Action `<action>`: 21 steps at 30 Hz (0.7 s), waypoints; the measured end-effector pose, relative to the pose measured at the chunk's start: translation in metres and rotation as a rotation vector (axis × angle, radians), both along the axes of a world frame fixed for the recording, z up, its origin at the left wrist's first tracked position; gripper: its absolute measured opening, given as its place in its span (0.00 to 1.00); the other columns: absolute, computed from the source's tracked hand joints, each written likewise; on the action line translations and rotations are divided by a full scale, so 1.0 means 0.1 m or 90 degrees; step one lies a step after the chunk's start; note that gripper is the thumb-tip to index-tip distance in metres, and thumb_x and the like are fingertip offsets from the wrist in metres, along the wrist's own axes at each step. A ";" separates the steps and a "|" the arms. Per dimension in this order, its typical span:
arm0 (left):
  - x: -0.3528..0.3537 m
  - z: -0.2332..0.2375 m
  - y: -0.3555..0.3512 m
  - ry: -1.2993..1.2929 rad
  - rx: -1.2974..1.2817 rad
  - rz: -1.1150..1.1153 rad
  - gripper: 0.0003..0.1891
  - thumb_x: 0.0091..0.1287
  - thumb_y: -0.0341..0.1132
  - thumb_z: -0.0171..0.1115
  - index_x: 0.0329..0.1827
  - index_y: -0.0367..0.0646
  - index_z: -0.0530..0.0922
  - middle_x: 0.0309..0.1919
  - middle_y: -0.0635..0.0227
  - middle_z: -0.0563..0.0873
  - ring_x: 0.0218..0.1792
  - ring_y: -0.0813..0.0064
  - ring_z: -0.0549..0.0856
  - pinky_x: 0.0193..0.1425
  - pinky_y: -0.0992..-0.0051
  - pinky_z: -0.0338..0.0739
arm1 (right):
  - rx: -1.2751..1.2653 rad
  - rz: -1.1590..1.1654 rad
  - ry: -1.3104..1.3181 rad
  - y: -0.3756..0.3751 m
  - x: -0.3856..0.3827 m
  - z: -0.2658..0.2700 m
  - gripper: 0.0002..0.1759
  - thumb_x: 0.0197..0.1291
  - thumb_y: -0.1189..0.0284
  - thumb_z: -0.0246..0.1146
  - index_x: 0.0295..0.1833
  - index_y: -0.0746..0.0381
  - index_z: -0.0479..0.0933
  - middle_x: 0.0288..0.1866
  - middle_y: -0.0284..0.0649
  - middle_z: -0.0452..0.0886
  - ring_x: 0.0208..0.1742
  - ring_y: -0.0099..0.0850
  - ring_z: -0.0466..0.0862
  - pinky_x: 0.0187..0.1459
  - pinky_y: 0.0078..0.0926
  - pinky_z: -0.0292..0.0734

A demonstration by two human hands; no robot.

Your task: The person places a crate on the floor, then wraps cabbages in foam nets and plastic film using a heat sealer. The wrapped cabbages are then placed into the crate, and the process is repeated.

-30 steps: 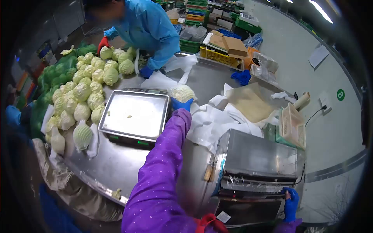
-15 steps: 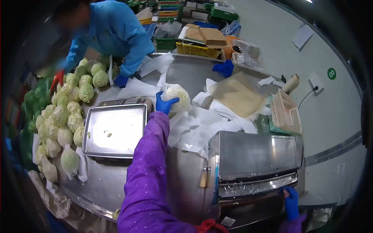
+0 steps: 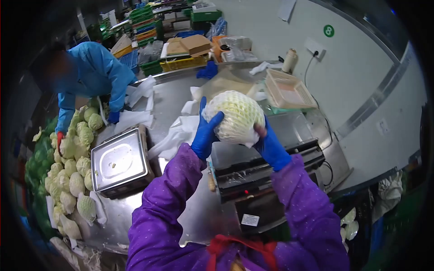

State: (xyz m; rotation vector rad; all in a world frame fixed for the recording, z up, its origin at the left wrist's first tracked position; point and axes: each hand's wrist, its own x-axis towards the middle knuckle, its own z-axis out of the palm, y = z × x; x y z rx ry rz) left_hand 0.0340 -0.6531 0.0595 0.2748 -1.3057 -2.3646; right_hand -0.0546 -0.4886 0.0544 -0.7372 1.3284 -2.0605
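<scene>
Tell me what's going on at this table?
Someone in purple sleeves holds a net-wrapped cabbage between the left hand and right hand, above a wrapping machine. The scale to the left bears only small scraps. Beyond it, a co-worker in blue reaches into a pile of cabbages.

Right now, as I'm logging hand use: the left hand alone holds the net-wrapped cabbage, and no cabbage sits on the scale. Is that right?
Not quite: the head view shows both hands on the net-wrapped cabbage, the left hand at one side and the right hand at the other. No cabbage sits on the scale.
</scene>
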 end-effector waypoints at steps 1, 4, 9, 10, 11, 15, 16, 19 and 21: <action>-0.05 -0.06 0.12 0.010 -0.034 0.023 0.32 0.61 0.39 0.65 0.67 0.49 0.61 0.57 0.65 0.75 0.52 0.70 0.79 0.48 0.68 0.80 | -0.005 0.039 -0.051 0.09 -0.16 -0.01 0.39 0.62 0.51 0.57 0.72 0.58 0.54 0.67 0.42 0.67 0.64 0.37 0.72 0.57 0.41 0.74; -0.17 -0.35 0.13 -0.001 -0.290 0.022 0.26 0.60 0.39 0.67 0.60 0.42 0.69 0.51 0.69 0.80 0.52 0.75 0.79 0.52 0.75 0.76 | 0.039 0.119 -0.174 0.42 -0.58 -0.17 0.32 0.64 0.52 0.55 0.67 0.59 0.63 0.61 0.42 0.74 0.58 0.34 0.77 0.53 0.39 0.77; -0.13 -0.40 0.49 -0.202 -0.070 0.106 0.12 0.56 0.25 0.68 0.42 0.41 0.77 0.36 0.70 0.83 0.39 0.80 0.80 0.47 0.78 0.73 | 0.171 0.141 -0.216 0.60 -1.02 -0.68 0.29 0.64 0.51 0.55 0.61 0.59 0.70 0.53 0.42 0.78 0.50 0.34 0.81 0.48 0.36 0.79; -0.13 -0.48 0.55 -0.140 -0.088 0.149 0.12 0.56 0.25 0.68 0.41 0.41 0.77 0.36 0.71 0.83 0.37 0.81 0.79 0.45 0.79 0.73 | 0.181 0.145 -0.220 0.64 -1.08 -0.74 0.29 0.64 0.50 0.55 0.61 0.59 0.70 0.53 0.42 0.78 0.50 0.34 0.81 0.48 0.37 0.79; -0.14 -0.60 0.59 -0.080 -0.107 0.189 0.11 0.56 0.24 0.68 0.40 0.42 0.76 0.35 0.72 0.83 0.36 0.83 0.79 0.44 0.80 0.73 | 0.190 0.160 -0.213 0.68 -1.14 -0.79 0.30 0.63 0.49 0.55 0.62 0.59 0.69 0.53 0.42 0.78 0.50 0.34 0.80 0.49 0.37 0.78; -0.03 -0.44 0.67 -0.046 -0.140 0.223 0.12 0.58 0.25 0.67 0.41 0.44 0.74 0.34 0.74 0.82 0.36 0.82 0.80 0.41 0.82 0.74 | 0.245 0.190 -0.168 0.81 -1.16 -0.56 0.36 0.62 0.45 0.54 0.68 0.57 0.63 0.57 0.44 0.75 0.53 0.37 0.78 0.51 0.41 0.77; 0.00 -0.34 0.70 -0.101 -0.097 0.204 0.14 0.58 0.26 0.66 0.44 0.44 0.73 0.35 0.74 0.82 0.37 0.81 0.81 0.42 0.81 0.75 | 0.262 0.192 -0.150 0.80 -1.14 -0.49 0.38 0.62 0.44 0.54 0.70 0.56 0.60 0.59 0.44 0.74 0.54 0.37 0.78 0.52 0.41 0.77; -0.07 -0.34 0.67 -0.079 0.020 0.152 0.20 0.57 0.25 0.65 0.52 0.46 0.70 0.43 0.71 0.80 0.43 0.77 0.81 0.46 0.78 0.75 | 0.311 0.146 0.002 0.68 -0.89 -0.27 0.42 0.60 0.44 0.58 0.73 0.53 0.55 0.62 0.42 0.72 0.58 0.34 0.75 0.52 0.40 0.76; -0.13 -0.47 0.63 -0.053 -0.072 0.138 0.24 0.57 0.25 0.65 0.56 0.46 0.68 0.48 0.69 0.78 0.48 0.76 0.79 0.49 0.76 0.75 | 0.284 0.133 0.070 0.57 -0.85 -0.31 0.41 0.61 0.47 0.59 0.73 0.56 0.56 0.63 0.43 0.71 0.60 0.33 0.73 0.55 0.36 0.74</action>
